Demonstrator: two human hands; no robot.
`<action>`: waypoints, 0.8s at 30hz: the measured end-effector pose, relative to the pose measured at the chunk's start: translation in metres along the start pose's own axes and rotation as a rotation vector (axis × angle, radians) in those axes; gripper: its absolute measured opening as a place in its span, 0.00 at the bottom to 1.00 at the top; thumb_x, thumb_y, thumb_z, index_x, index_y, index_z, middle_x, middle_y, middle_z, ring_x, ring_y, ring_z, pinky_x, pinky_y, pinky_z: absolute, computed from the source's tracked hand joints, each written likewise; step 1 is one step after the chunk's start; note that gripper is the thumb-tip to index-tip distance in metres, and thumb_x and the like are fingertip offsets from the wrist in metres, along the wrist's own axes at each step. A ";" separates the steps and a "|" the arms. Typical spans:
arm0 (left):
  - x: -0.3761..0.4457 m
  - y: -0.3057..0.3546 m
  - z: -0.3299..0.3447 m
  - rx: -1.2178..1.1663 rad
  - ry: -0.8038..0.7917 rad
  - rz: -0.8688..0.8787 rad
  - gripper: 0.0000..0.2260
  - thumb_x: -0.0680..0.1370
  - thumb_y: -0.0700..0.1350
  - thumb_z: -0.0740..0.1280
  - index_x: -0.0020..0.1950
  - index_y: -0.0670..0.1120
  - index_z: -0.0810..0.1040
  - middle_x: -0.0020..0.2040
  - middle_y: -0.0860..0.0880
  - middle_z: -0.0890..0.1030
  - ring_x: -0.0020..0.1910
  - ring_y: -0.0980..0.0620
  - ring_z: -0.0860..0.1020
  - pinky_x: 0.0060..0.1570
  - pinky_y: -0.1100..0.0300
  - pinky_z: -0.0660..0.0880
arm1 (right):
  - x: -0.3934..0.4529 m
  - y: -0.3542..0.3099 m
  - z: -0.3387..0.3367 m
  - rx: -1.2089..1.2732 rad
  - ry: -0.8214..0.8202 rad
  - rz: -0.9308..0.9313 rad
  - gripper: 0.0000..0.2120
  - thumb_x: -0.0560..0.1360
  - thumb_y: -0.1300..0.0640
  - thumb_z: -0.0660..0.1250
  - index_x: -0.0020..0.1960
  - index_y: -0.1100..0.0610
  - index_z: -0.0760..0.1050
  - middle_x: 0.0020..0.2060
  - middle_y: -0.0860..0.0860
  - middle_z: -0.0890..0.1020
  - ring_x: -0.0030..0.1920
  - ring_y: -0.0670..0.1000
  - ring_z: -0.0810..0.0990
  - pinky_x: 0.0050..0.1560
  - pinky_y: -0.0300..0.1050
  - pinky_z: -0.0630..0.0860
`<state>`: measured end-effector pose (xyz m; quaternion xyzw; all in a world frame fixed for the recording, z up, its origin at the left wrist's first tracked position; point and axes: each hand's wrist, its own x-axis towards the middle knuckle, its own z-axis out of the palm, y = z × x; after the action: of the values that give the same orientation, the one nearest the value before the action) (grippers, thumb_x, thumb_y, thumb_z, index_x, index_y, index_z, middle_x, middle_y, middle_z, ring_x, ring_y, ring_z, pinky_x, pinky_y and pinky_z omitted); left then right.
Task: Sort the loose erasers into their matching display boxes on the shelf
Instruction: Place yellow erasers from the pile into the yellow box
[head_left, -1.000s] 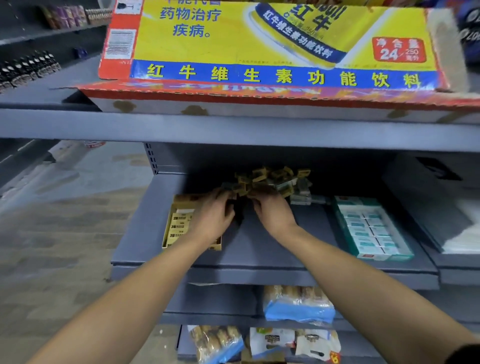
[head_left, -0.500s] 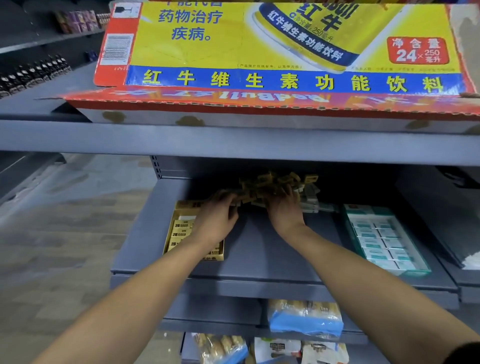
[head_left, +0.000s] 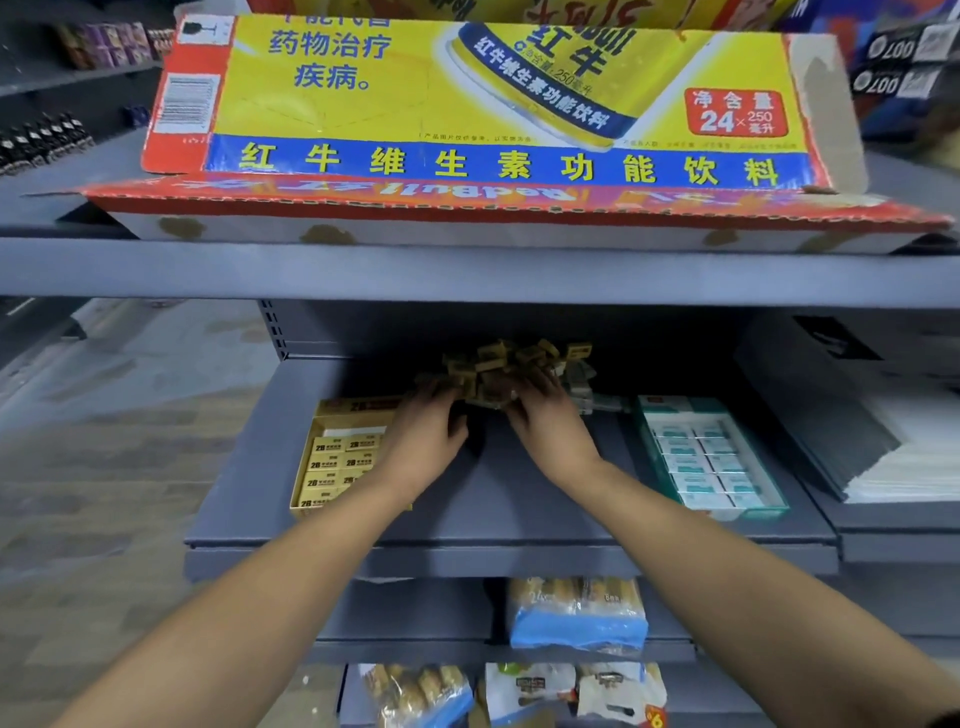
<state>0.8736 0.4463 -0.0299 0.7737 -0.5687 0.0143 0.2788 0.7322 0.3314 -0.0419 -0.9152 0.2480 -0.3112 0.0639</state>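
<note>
At the left of the middle shelf (head_left: 519, 525) lies the yellow box (head_left: 332, 457), open-topped and about half seen, with rows of yellow 2B erasers in it; its right side is hidden under the left forearm. Just right of it, the left hand (head_left: 423, 441) reaches to the back of the shelf, fingers (head_left: 441, 395) bent forward onto the left edge of the pile (head_left: 514, 366) of loose erasers, which sits in the dim centre of the frame against the rear wall. Whether those fingers pinch an eraser or only rake at the heap cannot be told; their tips are lost in shadow. The right hand (head_left: 550, 421) mirrors it at the pile's right edge, fingers curled into the erasers, so the two hands bracket the heap. The step in hand looks like gathering, and it would go best by drawing the pile forward into the lit, bare middle of the shelf, where colours read plainly. Most of the heap looks yellow-wrapped, with a few greyish-green ones (head_left: 582, 384) at its right end, so splitting by side should be quick: yellow leftward, green rightward. Further right lies the green box (head_left: 711, 457), nearly full of white-and-teal erasers in two rows. Erasers should be laid flat, label up, in line with those rows, not dropped in loose.
</note>
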 end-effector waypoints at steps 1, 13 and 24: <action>-0.001 0.005 0.002 -0.012 0.000 0.001 0.16 0.77 0.43 0.66 0.64 0.44 0.76 0.62 0.43 0.77 0.59 0.42 0.75 0.57 0.52 0.74 | -0.004 -0.001 -0.003 0.028 -0.003 0.012 0.15 0.75 0.65 0.68 0.61 0.59 0.77 0.58 0.58 0.79 0.60 0.61 0.76 0.56 0.54 0.77; -0.011 0.032 0.009 -0.084 0.003 0.052 0.18 0.77 0.45 0.68 0.67 0.45 0.73 0.62 0.45 0.76 0.60 0.45 0.75 0.58 0.54 0.73 | -0.031 0.001 -0.026 0.377 -0.019 0.215 0.11 0.78 0.60 0.64 0.61 0.58 0.76 0.52 0.52 0.81 0.50 0.48 0.79 0.48 0.35 0.71; -0.014 0.037 0.013 -0.098 0.033 0.121 0.14 0.78 0.41 0.67 0.64 0.43 0.77 0.60 0.45 0.78 0.58 0.45 0.76 0.54 0.56 0.72 | -0.041 0.002 -0.031 0.554 -0.061 0.322 0.12 0.78 0.55 0.66 0.61 0.53 0.75 0.45 0.45 0.82 0.44 0.41 0.80 0.46 0.32 0.75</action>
<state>0.8319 0.4455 -0.0298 0.7229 -0.6099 0.0162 0.3243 0.6846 0.3514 -0.0398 -0.8209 0.2934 -0.3250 0.3666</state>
